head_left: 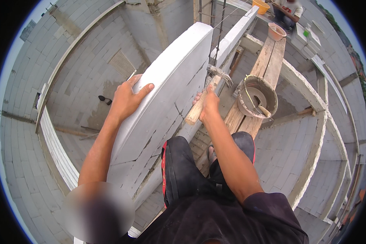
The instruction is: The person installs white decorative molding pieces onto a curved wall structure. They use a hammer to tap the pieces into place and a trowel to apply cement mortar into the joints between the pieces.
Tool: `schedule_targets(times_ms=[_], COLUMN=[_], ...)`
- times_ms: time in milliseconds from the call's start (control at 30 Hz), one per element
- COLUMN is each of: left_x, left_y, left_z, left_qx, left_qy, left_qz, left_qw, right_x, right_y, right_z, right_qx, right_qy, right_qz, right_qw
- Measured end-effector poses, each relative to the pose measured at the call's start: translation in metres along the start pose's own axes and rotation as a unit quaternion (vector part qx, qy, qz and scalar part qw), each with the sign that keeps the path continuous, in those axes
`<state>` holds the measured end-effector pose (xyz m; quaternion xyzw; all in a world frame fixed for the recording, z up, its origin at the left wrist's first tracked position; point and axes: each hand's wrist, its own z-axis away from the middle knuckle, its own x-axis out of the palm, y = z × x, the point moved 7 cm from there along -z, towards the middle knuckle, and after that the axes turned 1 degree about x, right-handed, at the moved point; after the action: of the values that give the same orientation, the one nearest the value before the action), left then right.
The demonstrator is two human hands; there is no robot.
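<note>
A pale block wall runs up the middle, topped by a white lightweight block (177, 53). My left hand (128, 99) grips the top edge of this block, its thumb lying on the upper face and its fingers over the far side. In my right hand (208, 103) is a hammer (199, 106), held around its wooden handle. The hammer's metal head is up, close to the right face of the wall. Dark mortar patches mark the joints lower on that face.
On wooden planks (268, 57) to my right stands a mortar-stained bucket (242, 99) with a wooden-handled trowel (264, 110) in it. Farther along are an orange basin (277, 32) and a yellow bucket (261, 7). Another person (288, 14) sits beyond. Thin steel rods (221, 28) rise beside the wall.
</note>
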<state>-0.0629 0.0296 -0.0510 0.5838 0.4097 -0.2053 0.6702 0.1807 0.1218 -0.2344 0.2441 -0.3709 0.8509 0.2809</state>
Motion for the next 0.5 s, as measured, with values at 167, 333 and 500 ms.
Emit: schedule_targets(times_ms=[167, 333, 500], left_x=[-0.007, -0.007, -0.006], left_y=[-0.002, 0.001, 0.003], left_z=[0.004, 0.003, 0.004], left_qx=[0.015, 0.028, 0.023], left_qy=[0.025, 0.026, 0.019], left_qz=[-0.041, -0.036, -0.038], left_qw=[0.999, 0.999, 0.999], right_x=[0.024, 0.022, 0.044], right_y=[0.004, -0.021, -0.05], right_z=[-0.008, -0.022, -0.016], right_qx=[-0.032, -0.043, -0.112], right_qy=[0.003, -0.025, -0.021], right_qz=[0.027, 0.069, 0.052], right_qw=[0.999, 0.996, 0.992])
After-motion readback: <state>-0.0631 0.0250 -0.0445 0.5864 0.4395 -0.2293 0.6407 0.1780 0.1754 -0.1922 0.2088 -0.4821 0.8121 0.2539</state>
